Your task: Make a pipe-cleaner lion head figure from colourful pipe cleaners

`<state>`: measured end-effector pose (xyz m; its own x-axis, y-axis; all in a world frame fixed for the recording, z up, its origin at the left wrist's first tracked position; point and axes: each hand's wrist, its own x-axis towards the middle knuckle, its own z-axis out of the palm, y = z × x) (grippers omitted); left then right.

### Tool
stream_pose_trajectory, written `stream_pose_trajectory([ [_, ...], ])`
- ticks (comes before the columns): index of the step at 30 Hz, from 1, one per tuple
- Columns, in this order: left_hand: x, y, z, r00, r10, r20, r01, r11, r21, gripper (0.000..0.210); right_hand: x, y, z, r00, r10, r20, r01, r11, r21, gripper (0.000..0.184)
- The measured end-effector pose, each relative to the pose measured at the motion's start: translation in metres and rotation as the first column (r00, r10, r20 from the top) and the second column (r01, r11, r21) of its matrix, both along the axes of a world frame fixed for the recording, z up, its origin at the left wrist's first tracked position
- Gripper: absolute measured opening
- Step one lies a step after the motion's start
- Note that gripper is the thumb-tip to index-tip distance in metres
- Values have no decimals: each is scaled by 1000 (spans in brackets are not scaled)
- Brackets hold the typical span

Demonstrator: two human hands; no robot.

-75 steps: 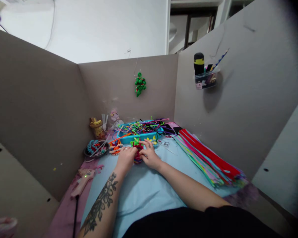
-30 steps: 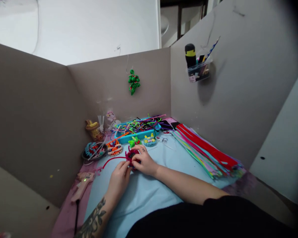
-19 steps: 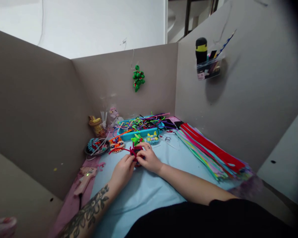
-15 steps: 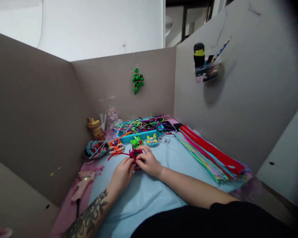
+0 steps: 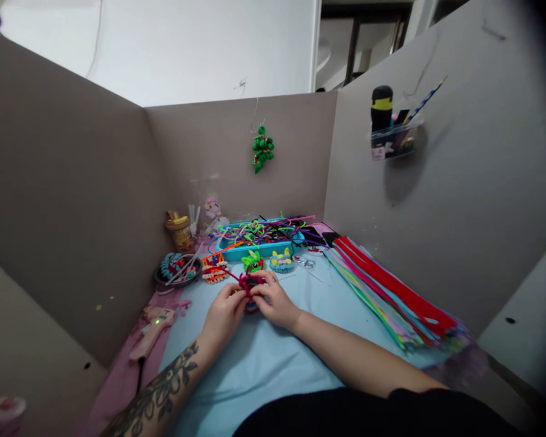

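Between my two hands is a small figure of dark red and blue pipe cleaners (image 5: 251, 303), partly hidden by my fingers. My left hand (image 5: 225, 309) pinches it from the left side. From the right, my right hand (image 5: 275, 300) grips it with the thumb low and the fingers over its top. A loose dark red pipe cleaner end (image 5: 222, 270) sticks out to the upper left. Just beyond stand a green pipe cleaner figure (image 5: 253, 261), an orange and cream one (image 5: 215, 269) and a blue and yellow one (image 5: 282, 261).
A blue tray (image 5: 243, 250) of tangled pipe cleaners stands at the back. Long pipe cleaner bundles (image 5: 391, 291) lie at right, near scissors (image 5: 306, 263). At left are a dark bowl (image 5: 161, 278) and a pink glue gun (image 5: 152, 334) with a green light. Grey panels (image 5: 236, 152) enclose the table.
The camera view has shifted slightly, moving the scene to the right. My right fingers have come down a little on the figure, and the loose red end now points higher.
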<state>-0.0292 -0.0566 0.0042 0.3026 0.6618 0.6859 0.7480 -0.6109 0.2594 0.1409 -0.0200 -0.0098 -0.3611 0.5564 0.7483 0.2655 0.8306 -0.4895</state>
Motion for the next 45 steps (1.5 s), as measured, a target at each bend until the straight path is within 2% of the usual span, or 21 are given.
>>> stream_pose_trajectory([
  [4,0,1,-3,999,-21,30,21,1000,-20,17,1,2,-2,999,20,-29,-21,998,-57,18],
  [9,-1,1,-7,991,45,128,-36,997,-67,14,-1,4,-6,999,-12,-43,8,996,-86,16],
  [12,-2,2,-11,991,76,113,-77,997,0,15,-2,4,-7,999,-21,-44,17,996,-89,17],
  [16,-3,4,-17,994,64,89,-68,996,49,17,-3,3,-5,999,-13,-50,9,997,-82,16],
  [24,4,3,-18,974,57,217,-38,995,-91,13,-3,0,-4,997,36,-61,-39,998,-48,14],
  [29,5,3,-17,987,72,146,-68,997,-32,12,1,0,-2,995,54,-89,-58,997,-43,19],
  [35,9,-2,-16,999,8,46,-11,997,70,15,0,1,1,999,-53,-7,53,998,-16,21],
  [38,9,-3,-15,999,-38,30,36,996,87,16,-2,2,3,995,-97,-4,97,994,-51,14],
  [41,8,-2,-14,995,-1,95,-1,1000,25,15,-2,3,5,995,-83,-62,75,990,-124,8],
  [45,6,1,-12,962,82,262,-47,990,-134,17,1,2,8,990,-73,-117,54,986,-158,5],
])
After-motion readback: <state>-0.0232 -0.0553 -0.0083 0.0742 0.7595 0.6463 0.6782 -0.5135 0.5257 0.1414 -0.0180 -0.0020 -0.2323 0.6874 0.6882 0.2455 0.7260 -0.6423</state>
